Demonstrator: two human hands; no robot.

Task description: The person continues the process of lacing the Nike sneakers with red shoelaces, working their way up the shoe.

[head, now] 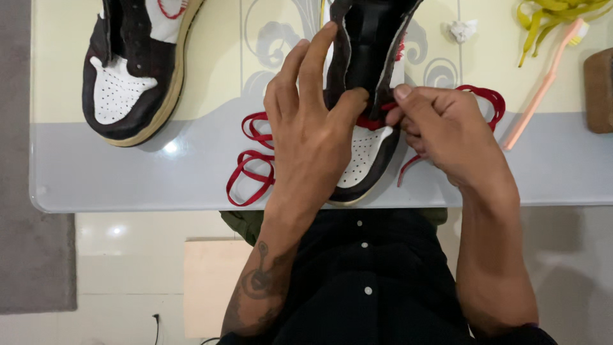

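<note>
A dark brown and white high-top sneaker (367,137) stands on the glass table top (128,172), toe pointing toward the person, its collar spread open toward the far side. Nothing can be seen inside the open collar but dark lining.

The left hand (310,128) lies over the near left side of this sneaker. Its fingers are stretched long and slightly fanned along the shoe's upper, while the thumb presses in against the lowest eyelet area, touching the red shoelace (252,169) there. The palm faces down and the wrist comes straight up from the table's near edge, with a tattoo on the forearm.

The right hand (444,131) is curled nearly closed beside the shoe's right side. Its thumb and forefinger pinch the red lace just where it crosses the front of the sneaker, tip to tip with the left thumb. The other fingers fold under the palm.

The lace trails off both ways: loose loops pile on the table left of the shoe, and another loop lies behind the right hand.

A second matching sneaker (131,70) stands well apart at the left. At the far right lie a pink toothbrush (543,89), a bundle of yellow laces (549,16), a brown brush (600,89) at the edge and a small crumpled white scrap (461,29).
</note>
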